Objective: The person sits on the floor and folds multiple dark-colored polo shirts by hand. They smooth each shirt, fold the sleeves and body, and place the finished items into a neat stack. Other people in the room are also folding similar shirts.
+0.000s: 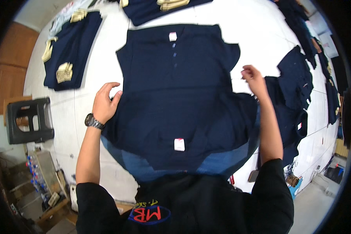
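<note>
A dark navy garment (175, 76) with a short buttoned placket and a white label (173, 36) lies spread in front of me. Nearer, a navy garment section (152, 120) with another white label (179, 144) drapes over my lap; whether both belong to one piece I cannot tell. My left hand (106, 101), wearing a wristwatch above it, is beside the cloth's left edge, fingers apart and thumb close to the fabric. My right hand (254, 80) hovers off the right edge, fingers loosely curled and slightly blurred, with nothing visible in it.
Navy cloth stacks (73, 52) with cream bundles (65, 72) lie at far left. More navy garments (292, 128) are heaped on my right, near a phone (253, 176). A dark plastic stool (32, 121) stands left on the white tiled surface (251, 23). Another person's hand (316, 44) shows at upper right.
</note>
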Action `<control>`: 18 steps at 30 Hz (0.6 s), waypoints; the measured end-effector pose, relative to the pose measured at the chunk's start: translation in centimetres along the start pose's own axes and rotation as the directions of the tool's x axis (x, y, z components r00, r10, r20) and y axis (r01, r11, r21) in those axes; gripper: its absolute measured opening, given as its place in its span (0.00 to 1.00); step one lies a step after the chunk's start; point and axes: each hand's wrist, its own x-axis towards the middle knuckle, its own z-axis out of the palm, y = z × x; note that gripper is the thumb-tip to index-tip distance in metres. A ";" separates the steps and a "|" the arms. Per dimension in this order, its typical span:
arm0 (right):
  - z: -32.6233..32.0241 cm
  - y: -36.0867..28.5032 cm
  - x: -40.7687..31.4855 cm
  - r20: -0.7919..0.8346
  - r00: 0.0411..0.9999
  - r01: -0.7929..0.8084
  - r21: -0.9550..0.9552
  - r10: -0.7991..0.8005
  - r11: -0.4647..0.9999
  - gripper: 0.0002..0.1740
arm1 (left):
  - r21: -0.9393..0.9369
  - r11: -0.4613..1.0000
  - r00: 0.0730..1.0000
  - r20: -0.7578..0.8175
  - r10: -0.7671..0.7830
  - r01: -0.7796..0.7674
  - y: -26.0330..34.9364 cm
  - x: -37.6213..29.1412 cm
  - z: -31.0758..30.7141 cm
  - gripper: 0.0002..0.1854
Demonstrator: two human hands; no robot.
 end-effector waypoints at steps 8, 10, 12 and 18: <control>2.0 -11.1 -16.4 0.395 0.898 0.197 0.031 -0.192 0.980 0.15 | -0.043 0.976 0.940 0.264 0.215 -0.211 4.5 -13.3 -0.7 0.19; 2.7 -11.5 -19.2 0.442 0.833 0.466 -0.235 -0.333 0.853 0.20 | 0.058 0.978 0.955 0.235 0.184 -0.203 5.0 -14.6 0.1 0.15; 3.1 -11.6 -20.6 0.512 0.805 0.501 -0.314 -0.300 0.807 0.16 | 0.183 0.961 0.957 0.241 0.159 -0.206 4.6 -15.4 0.4 0.14; 1.0 -12.3 -18.8 0.691 0.701 0.495 -0.293 -0.177 0.818 0.12 | 0.107 0.950 0.879 0.420 0.224 -0.293 4.3 -13.4 -1.4 0.14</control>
